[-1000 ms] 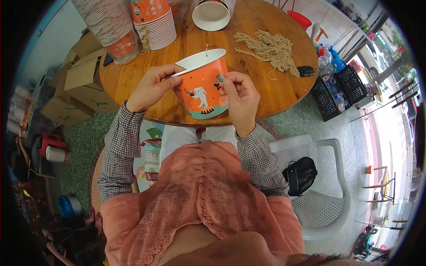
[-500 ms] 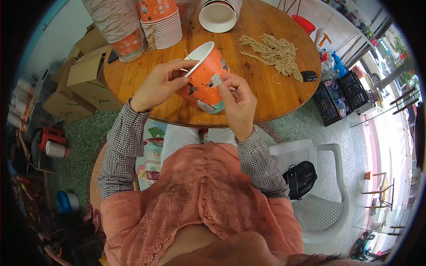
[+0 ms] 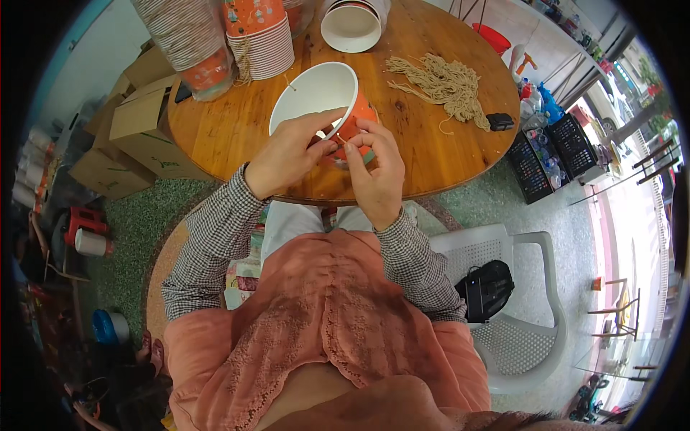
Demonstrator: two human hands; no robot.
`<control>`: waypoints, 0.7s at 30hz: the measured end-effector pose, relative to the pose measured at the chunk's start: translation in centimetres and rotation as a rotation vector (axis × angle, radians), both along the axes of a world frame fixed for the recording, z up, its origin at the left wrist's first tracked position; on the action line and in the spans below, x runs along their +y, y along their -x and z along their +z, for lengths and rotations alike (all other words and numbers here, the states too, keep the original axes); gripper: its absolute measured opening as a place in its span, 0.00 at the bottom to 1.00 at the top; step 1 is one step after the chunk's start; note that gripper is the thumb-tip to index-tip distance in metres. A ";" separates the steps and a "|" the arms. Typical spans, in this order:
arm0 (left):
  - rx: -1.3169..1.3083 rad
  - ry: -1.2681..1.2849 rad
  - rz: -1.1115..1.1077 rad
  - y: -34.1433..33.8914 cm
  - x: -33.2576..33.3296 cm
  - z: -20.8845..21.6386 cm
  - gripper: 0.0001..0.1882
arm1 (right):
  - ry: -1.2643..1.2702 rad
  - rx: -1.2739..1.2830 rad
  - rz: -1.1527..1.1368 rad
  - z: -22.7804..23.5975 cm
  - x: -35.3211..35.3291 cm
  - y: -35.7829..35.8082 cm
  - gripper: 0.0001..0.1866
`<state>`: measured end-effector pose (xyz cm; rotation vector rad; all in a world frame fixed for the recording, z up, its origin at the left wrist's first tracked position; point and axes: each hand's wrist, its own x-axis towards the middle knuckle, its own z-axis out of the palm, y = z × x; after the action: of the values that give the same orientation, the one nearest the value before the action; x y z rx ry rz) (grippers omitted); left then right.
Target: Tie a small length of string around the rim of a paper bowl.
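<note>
Over the near side of the table [image 3: 438, 169] the orange bucket [image 3: 364, 109], white inside with a cord stub [image 3: 290, 83] at its far rim, tips its mouth up and left, long axis slanting; the left hand [image 3: 293, 149] hooks closed over the rim, the right hand [image 3: 378, 159] pinches string [image 3: 341, 137] outside it; nearby, stacked buckets [image 3: 261, 56] nest, and a black crate [image 3: 530, 178] holds bottles [image 3: 553, 171]

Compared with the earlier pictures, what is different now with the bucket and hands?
The orange bucket turned, so more of its white inside shows. The left hand moved rightward, nearer the right hand, and still holds the bucket. The tan cord bundle lies as before.
</note>
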<state>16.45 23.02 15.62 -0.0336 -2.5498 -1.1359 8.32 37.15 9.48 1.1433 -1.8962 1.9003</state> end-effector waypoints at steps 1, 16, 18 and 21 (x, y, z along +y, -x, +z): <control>0.001 0.001 -0.001 0.0 0.2 0.0 0.28 | 0.001 0.001 -0.001 0.1 0.1 0.0 0.05; 0.022 0.269 -0.056 0.5 1.2 -1.1 0.07 | -0.047 0.074 -0.040 -0.7 0.8 0.2 0.06; 0.017 0.356 0.007 0.2 1.5 -1.1 0.06 | -0.052 0.209 -0.108 -1.4 0.8 0.6 0.05; -0.002 0.377 0.072 0.1 1.5 -0.9 0.06 | -0.232 -0.057 0.013 -1.9 1.4 0.3 0.05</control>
<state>16.39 24.52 14.76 -0.0328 -2.7061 -0.6168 7.99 38.59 7.53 1.1781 -2.1916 1.7724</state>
